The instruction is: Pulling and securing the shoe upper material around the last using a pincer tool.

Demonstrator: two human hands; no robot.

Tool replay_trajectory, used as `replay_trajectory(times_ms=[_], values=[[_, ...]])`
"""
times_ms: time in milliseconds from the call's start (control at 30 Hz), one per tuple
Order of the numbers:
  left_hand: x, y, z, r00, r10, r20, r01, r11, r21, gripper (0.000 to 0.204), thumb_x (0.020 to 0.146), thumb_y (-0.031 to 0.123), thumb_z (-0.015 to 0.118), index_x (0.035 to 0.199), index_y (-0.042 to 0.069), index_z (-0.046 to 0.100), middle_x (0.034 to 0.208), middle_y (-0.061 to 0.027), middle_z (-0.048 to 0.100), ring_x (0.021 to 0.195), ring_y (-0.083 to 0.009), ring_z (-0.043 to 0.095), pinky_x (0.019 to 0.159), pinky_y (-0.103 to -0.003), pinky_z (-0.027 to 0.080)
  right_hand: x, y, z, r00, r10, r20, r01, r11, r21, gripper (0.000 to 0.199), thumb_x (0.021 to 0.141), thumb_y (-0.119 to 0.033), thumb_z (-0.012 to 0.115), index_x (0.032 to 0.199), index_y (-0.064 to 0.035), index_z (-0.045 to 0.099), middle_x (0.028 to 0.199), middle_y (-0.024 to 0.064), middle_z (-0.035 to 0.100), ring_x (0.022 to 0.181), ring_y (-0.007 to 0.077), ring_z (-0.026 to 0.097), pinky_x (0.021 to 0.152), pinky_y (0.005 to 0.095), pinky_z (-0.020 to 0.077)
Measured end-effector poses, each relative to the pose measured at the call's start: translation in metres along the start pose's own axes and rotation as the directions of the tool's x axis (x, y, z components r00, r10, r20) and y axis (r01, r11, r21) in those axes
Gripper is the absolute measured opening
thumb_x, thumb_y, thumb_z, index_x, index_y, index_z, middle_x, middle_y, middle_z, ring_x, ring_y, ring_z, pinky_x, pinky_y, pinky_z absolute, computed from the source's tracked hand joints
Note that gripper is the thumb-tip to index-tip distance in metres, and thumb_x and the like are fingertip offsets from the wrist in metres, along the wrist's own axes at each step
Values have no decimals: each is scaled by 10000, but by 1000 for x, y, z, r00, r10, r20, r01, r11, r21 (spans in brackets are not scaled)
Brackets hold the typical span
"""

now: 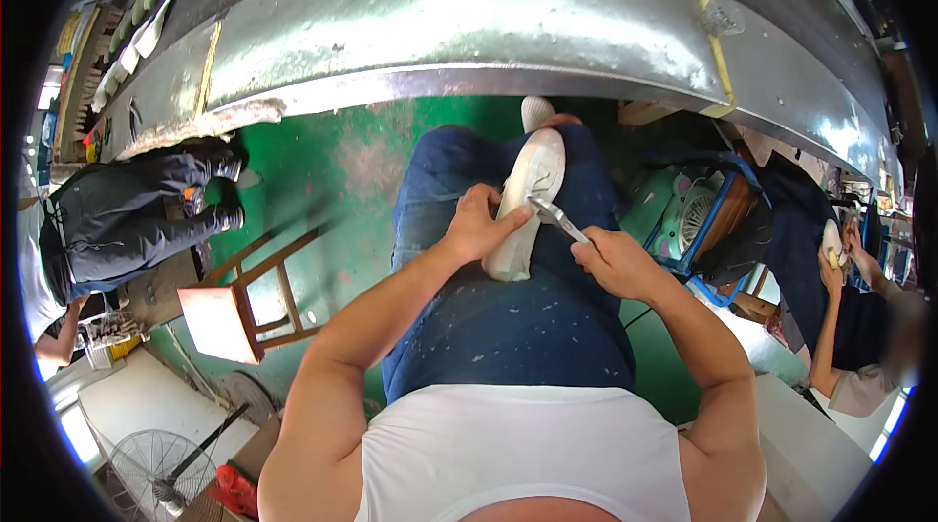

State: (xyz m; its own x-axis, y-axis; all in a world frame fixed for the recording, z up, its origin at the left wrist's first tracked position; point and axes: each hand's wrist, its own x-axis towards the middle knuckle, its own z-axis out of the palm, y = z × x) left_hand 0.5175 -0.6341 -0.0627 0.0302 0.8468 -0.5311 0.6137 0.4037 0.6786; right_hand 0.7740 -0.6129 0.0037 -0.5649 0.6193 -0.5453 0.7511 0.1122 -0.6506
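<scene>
A white shoe [528, 192] lies sole-up along my lap, on my blue trousers. My left hand [479, 224] grips its left side and holds it steady on my thigh. My right hand [616, 260] is shut on a thin metal tool [555, 216], whose tip touches the shoe's sole near the middle. Both forearms come up from the lower edge, over my white top.
A long grey metal workbench [459, 24] curves across the top. A wooden stool [244, 307] stands on the green floor at left, beside a seated person in dark clothes [127, 219]. Another person [860, 327] holds a shoe at right. A green fan [689, 219] sits nearby.
</scene>
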Motion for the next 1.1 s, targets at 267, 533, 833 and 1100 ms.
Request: replay_trajectory(times_ms=[267, 533, 833, 1100], values=[[28, 21, 7, 969, 245, 12, -207, 788, 579, 816, 914, 640, 539, 1276, -90, 515, 1169, -256, 646, 1065, -368, 658, 927, -465, 507, 7, -26, -85, 687, -451, -570, 219, 876, -429, 375, 894, -318, 671, 1070, 2, 586, 929, 191, 641, 854, 387, 617, 777, 474, 461], [47, 15, -10, 930, 287, 229, -177, 898, -404, 627, 962, 433, 607, 1373, -25, 490, 1206, -203, 644, 1127, -268, 618, 964, -381, 483, 99, -6, -172, 558, -466, -687, -116, 776, -620, 400, 856, -335, 699, 1064, -4, 616, 1033, 145, 626, 990, 352, 583, 870, 470, 453], [17, 165, -275, 845, 535, 5, -483, 768, -421, 605, 933, 276, 683, 1410, -22, 461, 1189, -123, 627, 1058, -147, 574, 912, -340, 486, 104, 1, -174, 380, -554, -741, 13, 804, -594, 370, 819, -234, 703, 1101, -10, 624, 1124, 148, 595, 1080, 356, 569, 936, 476, 438], [226, 192, -385, 741, 599, -304, 183, 256, 949, 678, 900, 476, 619, 1382, 23, 469, 1373, -156, 551, 1281, -309, 516, 1063, -458, 358, 100, -8, -179, 405, -557, -725, 92, 814, -574, 386, 795, -210, 717, 1105, -5, 613, 1117, 147, 578, 1079, 365, 571, 915, 486, 445]])
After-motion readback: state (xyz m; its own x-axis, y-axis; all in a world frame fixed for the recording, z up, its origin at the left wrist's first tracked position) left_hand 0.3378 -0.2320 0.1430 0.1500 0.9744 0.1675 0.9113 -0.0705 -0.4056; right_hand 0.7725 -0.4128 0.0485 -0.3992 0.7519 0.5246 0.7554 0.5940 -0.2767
